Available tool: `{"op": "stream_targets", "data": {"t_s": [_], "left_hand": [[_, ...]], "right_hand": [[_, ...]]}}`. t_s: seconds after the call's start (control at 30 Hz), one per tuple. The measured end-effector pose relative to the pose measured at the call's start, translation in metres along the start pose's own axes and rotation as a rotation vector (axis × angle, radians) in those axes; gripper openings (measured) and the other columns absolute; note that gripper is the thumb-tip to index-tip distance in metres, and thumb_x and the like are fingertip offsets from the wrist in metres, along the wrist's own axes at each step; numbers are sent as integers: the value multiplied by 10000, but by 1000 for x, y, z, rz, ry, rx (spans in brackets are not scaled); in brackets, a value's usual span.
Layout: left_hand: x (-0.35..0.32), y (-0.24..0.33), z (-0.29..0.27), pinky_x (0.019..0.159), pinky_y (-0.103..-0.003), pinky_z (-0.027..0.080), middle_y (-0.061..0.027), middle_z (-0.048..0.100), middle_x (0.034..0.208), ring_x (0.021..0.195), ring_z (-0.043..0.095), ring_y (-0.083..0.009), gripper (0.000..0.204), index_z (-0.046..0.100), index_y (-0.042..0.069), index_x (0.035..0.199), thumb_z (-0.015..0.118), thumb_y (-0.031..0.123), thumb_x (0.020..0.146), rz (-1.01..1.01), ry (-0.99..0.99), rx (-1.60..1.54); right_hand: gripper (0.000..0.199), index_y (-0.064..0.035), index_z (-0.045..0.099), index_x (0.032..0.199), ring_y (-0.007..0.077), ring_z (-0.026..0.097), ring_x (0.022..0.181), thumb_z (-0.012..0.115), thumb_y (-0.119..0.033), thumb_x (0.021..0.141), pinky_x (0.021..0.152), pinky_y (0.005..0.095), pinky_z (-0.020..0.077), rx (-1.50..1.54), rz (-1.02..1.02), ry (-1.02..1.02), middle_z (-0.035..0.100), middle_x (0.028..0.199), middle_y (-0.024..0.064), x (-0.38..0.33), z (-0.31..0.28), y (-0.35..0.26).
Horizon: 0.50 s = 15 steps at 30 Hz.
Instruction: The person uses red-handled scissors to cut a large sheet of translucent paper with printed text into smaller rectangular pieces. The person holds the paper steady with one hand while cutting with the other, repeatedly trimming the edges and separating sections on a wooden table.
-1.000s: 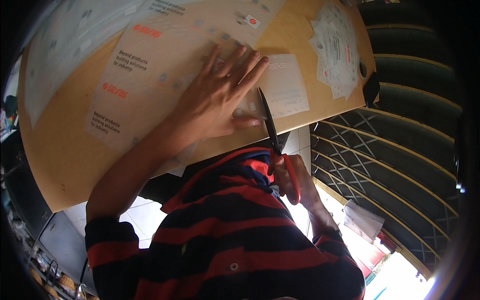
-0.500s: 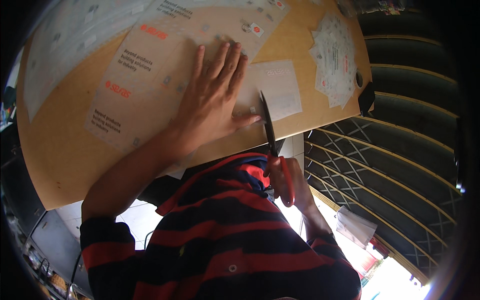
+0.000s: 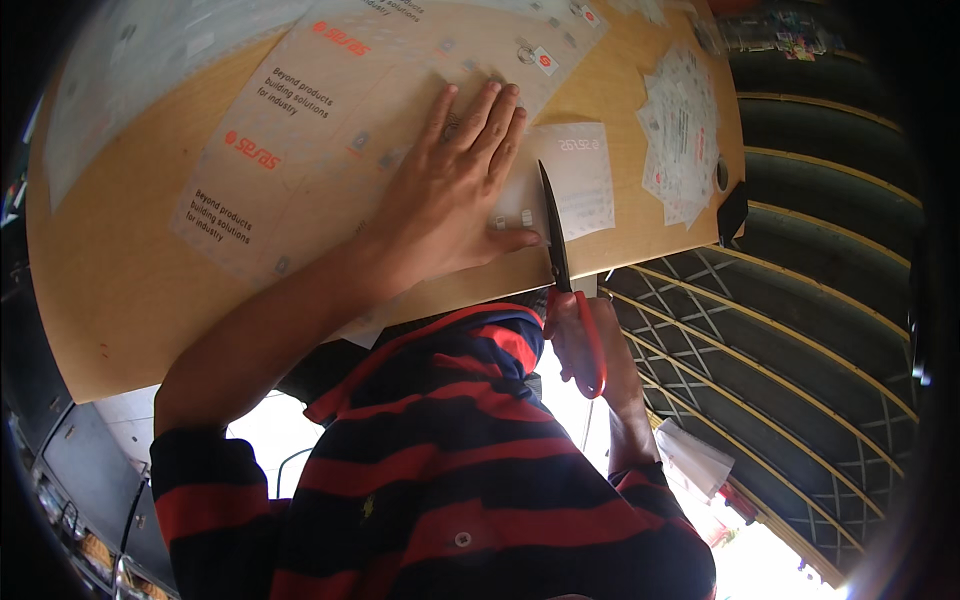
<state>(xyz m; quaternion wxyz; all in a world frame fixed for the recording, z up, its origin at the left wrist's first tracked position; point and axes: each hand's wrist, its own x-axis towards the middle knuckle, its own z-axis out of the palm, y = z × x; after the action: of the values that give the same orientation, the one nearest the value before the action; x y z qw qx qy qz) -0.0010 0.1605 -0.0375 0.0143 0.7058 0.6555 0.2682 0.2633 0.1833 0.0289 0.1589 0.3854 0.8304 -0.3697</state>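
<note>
1. Left hand (image 3: pixel 450 190) lies flat, fingers spread, pinning a printed sheet (image 3: pixel 350 130) to the wooden table (image 3: pixel 130 290).
2. Right hand (image 3: pixel 590 345) grips red-handled scissors (image 3: pixel 556 235), blades cutting into the sheet's near edge.
3. Cut pieces (image 3: pixel 680 130) lie stacked well right; judging by the sheet, most remains uncut.

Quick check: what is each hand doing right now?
Left hand: open, pressed flat on the clear printed sheet.
Right hand: closed around the red-handled scissors, blades at the sheet's edge.
</note>
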Motion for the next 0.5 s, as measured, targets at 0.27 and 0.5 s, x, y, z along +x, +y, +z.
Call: {"op": "stream_targets", "data": {"t_s": [0.27,0.5], "left_hand": [[-1,1,1,1199,-545,171,-240,314,1541,1476,237,-314,1052,375,-93,1439,578,718,800,-15,-12,13],[-1,1,2,1206,-538,149,-232,310,1547,1482,226,-303,1062,376,-85,1443,585,724,787,-24,-32,29]], "right_hand": [[505,15,620,833,236,519,548,425,-406,1034,536,358,435,268,226,57,504,573,67,17,-5,-24],[734,27,582,723,94,423,327,312,-585,1024,336,253,371,373,257,68,422,416,17,21,-11,-26]]}}
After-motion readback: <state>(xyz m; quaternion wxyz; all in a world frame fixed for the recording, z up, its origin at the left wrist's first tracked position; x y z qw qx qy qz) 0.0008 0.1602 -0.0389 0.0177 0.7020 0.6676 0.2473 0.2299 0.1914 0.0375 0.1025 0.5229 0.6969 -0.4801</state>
